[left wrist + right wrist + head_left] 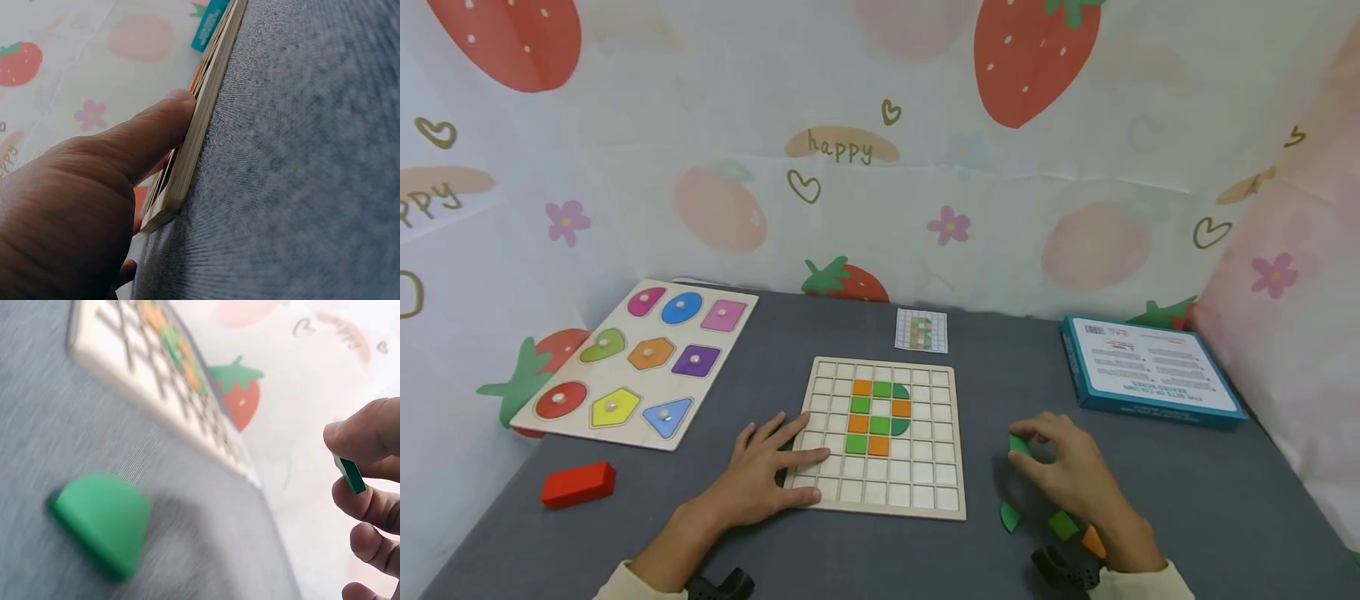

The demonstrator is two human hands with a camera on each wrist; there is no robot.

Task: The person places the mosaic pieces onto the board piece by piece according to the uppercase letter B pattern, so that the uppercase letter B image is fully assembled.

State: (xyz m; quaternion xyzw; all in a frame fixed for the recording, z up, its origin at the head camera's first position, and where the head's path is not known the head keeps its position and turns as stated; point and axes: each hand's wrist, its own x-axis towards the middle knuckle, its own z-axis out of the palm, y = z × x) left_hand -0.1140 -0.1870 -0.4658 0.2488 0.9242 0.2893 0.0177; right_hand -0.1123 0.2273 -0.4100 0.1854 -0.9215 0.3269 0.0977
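Observation:
My left hand (756, 479) rests with spread fingers on the left edge of a wooden grid board (925, 497); in the left wrist view its thumb (153, 134) lies against the board's side. Orange and green tiles (878, 425) fill some cells, with two rounded dark green ones on their right. Right of the board, my right hand (1071, 467) pinches a green tile (353, 475) between thumb and fingers, held above the table. Below it lie a green quarter-circle tile (103, 522), a green square tile (1063, 525) and an orange tile (1093, 542), partly hidden by the wrist.
A small pattern card (921, 331) lies behind the board. At the left is a knobbed shape puzzle (647, 358), with a red block (578, 485) in front of it. A teal box (1153, 371) sits at the back right. Printed cloth encloses the grey table.

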